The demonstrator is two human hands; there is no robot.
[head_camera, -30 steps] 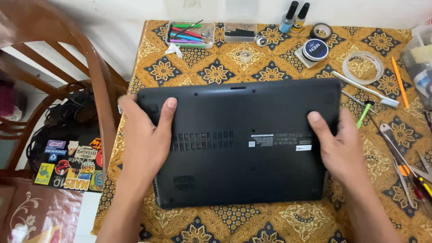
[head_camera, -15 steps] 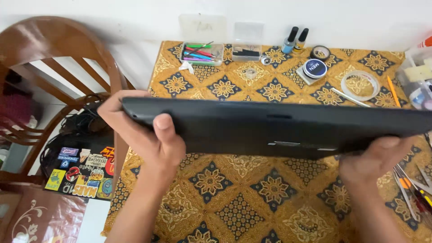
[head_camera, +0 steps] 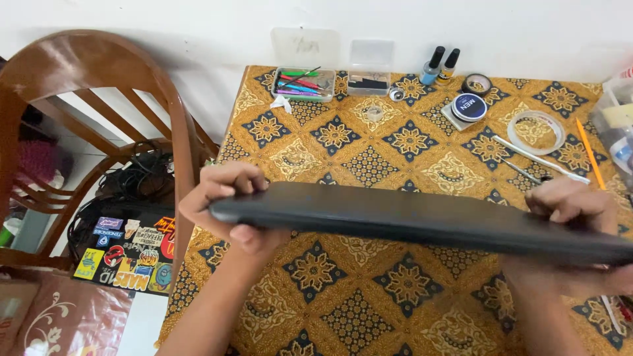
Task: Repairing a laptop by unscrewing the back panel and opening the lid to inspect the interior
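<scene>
Over the patterned table point(head_camera: 409, 142), two hands, left hand point(head_camera: 227, 204) and right hand point(head_camera: 570, 211), hold one laptop point(head_camera: 422, 224).

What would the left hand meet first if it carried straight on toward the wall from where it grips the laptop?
Probably nothing but patterned cloth until the open tool tray near the wall; the left hand stays clamped on the laptop edge, though depth is uncertain.
</scene>
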